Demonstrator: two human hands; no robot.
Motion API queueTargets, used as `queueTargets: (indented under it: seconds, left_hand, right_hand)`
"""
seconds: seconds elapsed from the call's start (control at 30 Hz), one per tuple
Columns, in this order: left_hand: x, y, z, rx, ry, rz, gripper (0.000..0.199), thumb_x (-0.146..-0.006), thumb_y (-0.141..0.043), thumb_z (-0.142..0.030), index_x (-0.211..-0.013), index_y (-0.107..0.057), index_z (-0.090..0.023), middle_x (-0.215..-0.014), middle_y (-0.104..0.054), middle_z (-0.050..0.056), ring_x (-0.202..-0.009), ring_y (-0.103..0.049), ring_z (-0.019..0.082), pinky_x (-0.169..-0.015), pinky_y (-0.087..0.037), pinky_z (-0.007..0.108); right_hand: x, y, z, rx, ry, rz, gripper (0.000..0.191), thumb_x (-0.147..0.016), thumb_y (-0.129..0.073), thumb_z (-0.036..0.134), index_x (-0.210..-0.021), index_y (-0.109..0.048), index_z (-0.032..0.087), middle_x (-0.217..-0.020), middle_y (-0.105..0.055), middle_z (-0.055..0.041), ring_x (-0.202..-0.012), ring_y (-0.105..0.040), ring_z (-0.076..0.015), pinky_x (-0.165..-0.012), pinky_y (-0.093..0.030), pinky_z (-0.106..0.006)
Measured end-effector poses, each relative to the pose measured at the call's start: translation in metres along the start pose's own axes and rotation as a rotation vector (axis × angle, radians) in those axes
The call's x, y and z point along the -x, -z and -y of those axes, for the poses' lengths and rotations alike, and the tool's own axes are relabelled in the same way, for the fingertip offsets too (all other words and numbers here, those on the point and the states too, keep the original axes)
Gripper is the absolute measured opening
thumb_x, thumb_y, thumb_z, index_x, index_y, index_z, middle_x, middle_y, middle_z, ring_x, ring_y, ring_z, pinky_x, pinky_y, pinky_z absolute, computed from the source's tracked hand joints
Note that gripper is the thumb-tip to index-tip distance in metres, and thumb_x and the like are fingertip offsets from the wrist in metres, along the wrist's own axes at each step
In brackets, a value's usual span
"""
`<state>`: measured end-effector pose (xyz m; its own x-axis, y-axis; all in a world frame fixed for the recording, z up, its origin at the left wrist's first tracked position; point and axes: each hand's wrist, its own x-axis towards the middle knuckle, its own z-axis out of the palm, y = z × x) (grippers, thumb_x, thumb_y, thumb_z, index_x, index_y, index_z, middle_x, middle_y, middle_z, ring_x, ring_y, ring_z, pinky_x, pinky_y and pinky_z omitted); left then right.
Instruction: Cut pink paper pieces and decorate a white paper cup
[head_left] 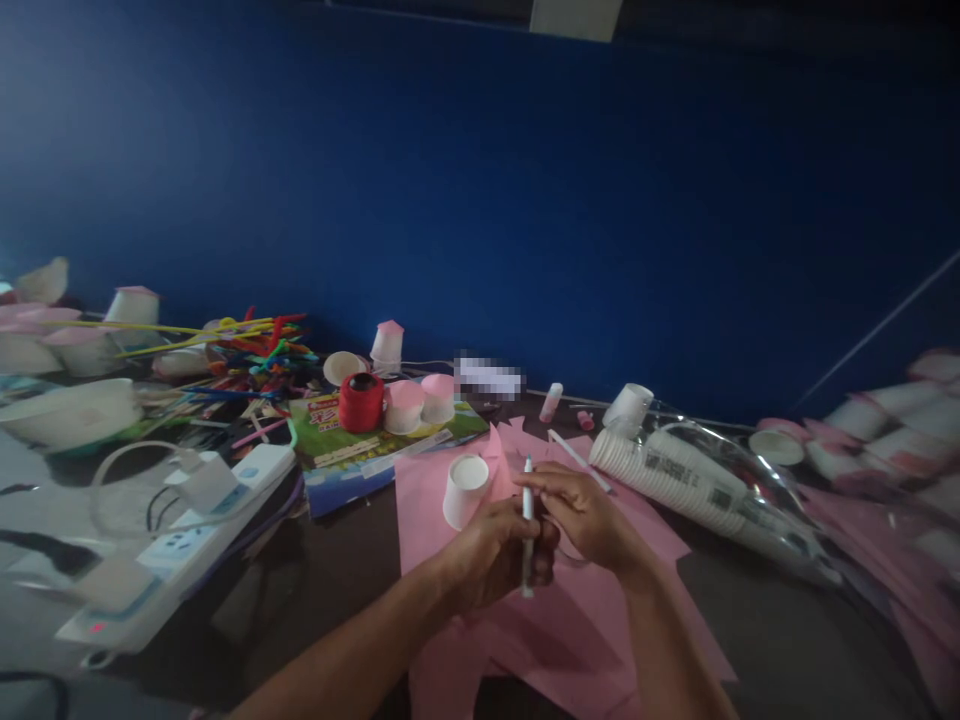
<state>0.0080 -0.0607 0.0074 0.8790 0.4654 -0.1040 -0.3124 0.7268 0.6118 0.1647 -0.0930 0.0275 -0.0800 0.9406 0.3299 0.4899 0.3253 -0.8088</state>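
Head view, my only feed. Nearest the camera: two bare forearms coming up from the bottom edge, hands meeting just below and right of frame centre. Left hand (491, 550) has a slim white pen (528, 525) pinched, thumb across the barrel, other fingers curled; pen stands near upright, bluish end up. Right hand (585, 512) is at the pen's upper part, index finger extended toward it; contact unclear, and I can't tell whether those fingers pinch anything.

Under the hands, lower centre: pink paper (555, 630), overlapping sheets on a dark table (300, 600). White paper cup (466, 492) bottom-up on the paper, just left of the pen. Beyond, centre: glue stick (550, 403), with a pink cap (586, 421) near it. Right of that, a lone cup (630, 407) and a long stack of cups (675, 482) in clear plastic. More cups with pink paper piled at the right edge (892, 430).

Left of centre: green and blue packet (375, 455) carrying a red thread spool (361, 403) and two pink-topped cups (421, 403). Colourful pipe cleaners (262, 345) heaped upper left of that. Lower left: white power strip (187, 545), charger (206, 482) plugged in. Blue wall (480, 200) fills the top.
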Motion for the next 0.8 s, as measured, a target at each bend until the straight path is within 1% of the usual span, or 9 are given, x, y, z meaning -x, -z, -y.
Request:
queueTargets:
  seconds: [0.07,0.17,0.23,0.33,0.43,0.53,0.63,0.73,0.8]
  left_hand:
    - [0.001,0.001,-0.002,-0.022,-0.022,0.101,0.026,-0.077,-0.067,-0.026,-0.098,-0.062,-0.011,-0.09,-0.065,0.009,-0.072,-0.067,0.02,-0.071,-0.049,0.034]
    - [0.004,0.0,-0.007,-0.053,-0.057,0.159,0.039,-0.086,-0.063,-0.04,-0.113,-0.061,-0.012,-0.104,-0.066,0.014,-0.096,-0.068,0.025,-0.093,-0.046,0.043]
    - [0.008,-0.005,-0.014,-0.159,-0.104,0.126,0.038,-0.087,-0.064,-0.039,-0.116,-0.061,-0.014,-0.106,-0.067,0.014,-0.096,-0.068,0.025,-0.094,-0.046,0.045]
    - [0.021,-0.018,-0.034,-0.434,-0.137,0.14,0.041,-0.087,-0.063,-0.041,-0.114,-0.063,-0.011,-0.1,-0.069,0.016,-0.09,-0.069,0.023,-0.086,-0.05,0.04]
    - [0.039,-0.024,-0.064,-0.587,-0.417,0.039,0.037,-0.087,-0.062,-0.042,-0.11,-0.064,-0.013,-0.095,-0.07,0.012,-0.082,-0.068,0.02,-0.08,-0.052,0.036]
    - [0.054,-0.006,-0.085,-0.801,-0.689,-0.271,0.036,-0.087,-0.061,-0.044,-0.111,-0.064,-0.016,-0.101,-0.069,0.01,-0.096,-0.066,0.021,-0.092,-0.049,0.037]
    - [0.06,0.032,-0.084,-1.053,-0.608,-0.445,0.052,-0.078,-0.07,-0.047,-0.119,-0.06,-0.018,-0.123,-0.063,0.015,-0.119,-0.056,0.03,-0.103,-0.041,0.043]
    - [0.054,0.066,-0.068,-1.176,-0.456,-0.46,0.085,-0.065,-0.08,-0.048,-0.138,-0.047,-0.019,-0.14,-0.05,0.02,-0.133,-0.043,0.037,-0.109,-0.033,0.051]
    - [0.047,0.077,-0.059,-1.232,-0.411,-0.43,0.095,-0.062,-0.082,-0.047,-0.142,-0.042,-0.017,-0.143,-0.047,0.023,-0.135,-0.04,0.04,-0.111,-0.029,0.054]
  right_hand:
    - [-0.001,0.003,-0.006,-0.107,-0.014,-0.16,0.035,-0.082,-0.052,0.013,-0.104,-0.075,0.027,-0.091,-0.064,-0.0029,-0.079,-0.061,-0.0165,-0.073,-0.05,-0.03]
    - [-0.008,0.011,-0.015,-0.395,0.025,-0.513,0.033,-0.077,-0.065,0.02,-0.109,-0.068,0.029,-0.093,-0.062,-0.0002,-0.086,-0.061,-0.0165,-0.085,-0.05,-0.034]
    - [-0.013,0.016,-0.021,-0.632,0.072,-0.743,0.032,-0.072,-0.073,0.025,-0.102,-0.065,0.028,-0.083,-0.059,0.0037,-0.081,-0.06,-0.0148,-0.09,-0.049,-0.038]
    - [-0.019,0.017,-0.025,-0.912,0.009,-0.863,0.024,-0.074,-0.071,0.039,-0.091,-0.06,0.025,-0.073,-0.056,0.0059,-0.069,-0.059,-0.0125,-0.086,-0.051,-0.04]
    - [-0.02,0.006,-0.023,-0.939,-0.094,-0.877,0.03,-0.084,-0.058,0.049,-0.098,-0.059,0.022,-0.065,-0.056,0.006,-0.057,-0.055,-0.0116,-0.071,-0.053,-0.034]
    - [-0.016,-0.012,-0.017,-0.684,-0.114,-0.796,0.036,-0.091,-0.052,0.047,-0.117,-0.055,0.023,-0.052,-0.052,0.009,-0.043,-0.045,-0.011,-0.052,-0.045,-0.026]
    - [-0.011,-0.027,-0.009,-0.427,-0.022,-0.563,0.039,-0.093,-0.052,0.044,-0.126,-0.052,0.023,-0.063,-0.064,0.0033,-0.058,-0.06,-0.0154,-0.061,-0.049,-0.029]
    - [-0.009,-0.038,-0.003,-0.229,0.1,-0.318,0.04,-0.095,-0.05,0.039,-0.132,-0.047,0.023,-0.102,-0.072,-0.0077,-0.094,-0.067,-0.0212,-0.086,-0.05,-0.037]
    - [-0.009,-0.042,-0.003,-0.147,0.127,-0.22,0.041,-0.095,-0.05,0.037,-0.132,-0.045,0.022,-0.116,-0.069,-0.012,-0.106,-0.065,-0.0234,-0.092,-0.049,-0.039]
